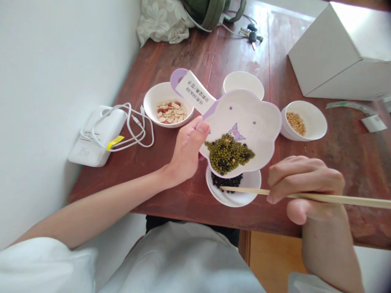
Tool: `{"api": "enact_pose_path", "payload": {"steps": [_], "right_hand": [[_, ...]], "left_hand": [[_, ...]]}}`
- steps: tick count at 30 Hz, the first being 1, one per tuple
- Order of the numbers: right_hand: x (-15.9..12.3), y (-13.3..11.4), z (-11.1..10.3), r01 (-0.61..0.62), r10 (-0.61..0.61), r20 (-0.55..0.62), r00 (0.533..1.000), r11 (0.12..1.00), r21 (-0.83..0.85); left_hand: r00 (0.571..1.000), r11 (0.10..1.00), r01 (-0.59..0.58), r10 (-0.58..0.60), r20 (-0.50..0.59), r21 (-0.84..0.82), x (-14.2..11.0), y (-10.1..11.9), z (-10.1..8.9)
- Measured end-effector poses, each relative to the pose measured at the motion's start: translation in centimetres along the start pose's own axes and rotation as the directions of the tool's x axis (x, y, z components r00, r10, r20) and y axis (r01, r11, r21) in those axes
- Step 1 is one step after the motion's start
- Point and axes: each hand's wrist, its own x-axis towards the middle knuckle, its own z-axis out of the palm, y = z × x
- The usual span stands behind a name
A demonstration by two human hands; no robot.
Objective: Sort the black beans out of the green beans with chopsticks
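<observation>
My left hand [187, 149] grips the left rim of a white flower-shaped plate [259, 122] with a purple edge and a cartoon print, holding it tilted above the table. A heap of green and black beans [229, 154] lies at the plate's lower edge. Under that edge stands a small white bowl [238, 197] holding black beans [229, 181]. My right hand [305, 183] is closed round wooden chopsticks [244, 190], whose tips reach over the small bowl.
A bowl of peanuts and pale seeds [168, 109], an empty white bowl [243, 82] and a bowl of yellow beans [305, 121] stand on the brown table [171, 191]. A white charger with cables [97, 136] lies left, a white box [339, 53] back right, keys [252, 34] behind.
</observation>
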Motion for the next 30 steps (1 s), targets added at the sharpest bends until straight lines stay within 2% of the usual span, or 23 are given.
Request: {"api": "enact_pose_path", "payload": {"steps": [3, 8, 20, 30], "right_hand": [[0.1, -0.1, 0.1, -0.032, 0.032, -0.043, 0.999, 0.999, 0.006], [0.1, -0.1, -0.2, -0.095, 0.095, -0.082, 0.992, 0.995, 0.009], [-0.6, 0.1, -0.5, -0.303, 0.311, -0.053, 0.949, 0.946, 0.116], [-1.2, 0.2, -0.2, -0.268, 0.273, -0.016, 0.962, 0.952, 0.152]], "left_hand": [[0.999, 0.999, 0.03, -0.03, -0.017, -0.039, 0.0, -0.1, 0.1], [1.0, 0.994, -0.011, 0.012, 0.016, -0.109, 0.0, -0.3, 0.1], [1.0, 0.993, -0.018, 0.02, 0.011, -0.119, 0.2, 0.1, 0.3], [1.0, 0.994, -0.013, 0.013, -0.004, -0.108, 0.2, 0.3, 0.4]]}}
